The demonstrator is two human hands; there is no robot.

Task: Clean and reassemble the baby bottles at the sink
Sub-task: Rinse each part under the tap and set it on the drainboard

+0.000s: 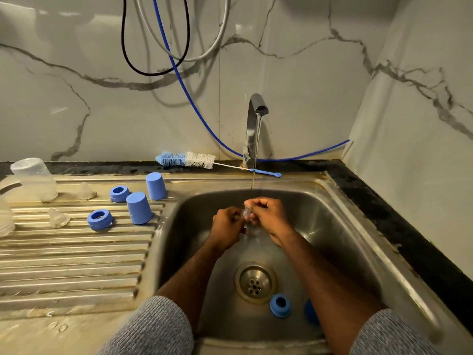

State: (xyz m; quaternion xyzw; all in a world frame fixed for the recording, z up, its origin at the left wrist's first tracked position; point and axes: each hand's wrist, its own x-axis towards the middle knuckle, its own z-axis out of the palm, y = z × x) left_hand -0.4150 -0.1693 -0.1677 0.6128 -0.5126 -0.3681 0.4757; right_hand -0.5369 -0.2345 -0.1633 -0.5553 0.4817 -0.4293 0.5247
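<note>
Both hands meet over the sink [340, 242] under a thin stream from the tap [256, 119]. My left hand [226, 224] and my right hand [268, 213] pinch a small clear silicone teat [247, 213] between them; most of it is hidden by the fingers. A blue screw ring [280, 305] lies on the sink floor beside the drain [256, 281], and a second blue part [311, 312] shows partly behind my right forearm. On the drainboard [76, 265] stand two blue caps [139, 208] [156, 186], two blue rings [99, 219] [119, 193] and two clear teats [58, 218] [86, 192].
An upturned clear bottle [35, 179] stands at the drainboard's far left, another clear piece [5, 219] at the frame edge. A blue and white bottle brush [186, 160] lies on the dark counter behind the sink. Cables and a blue hose [194, 106] hang on the marble wall.
</note>
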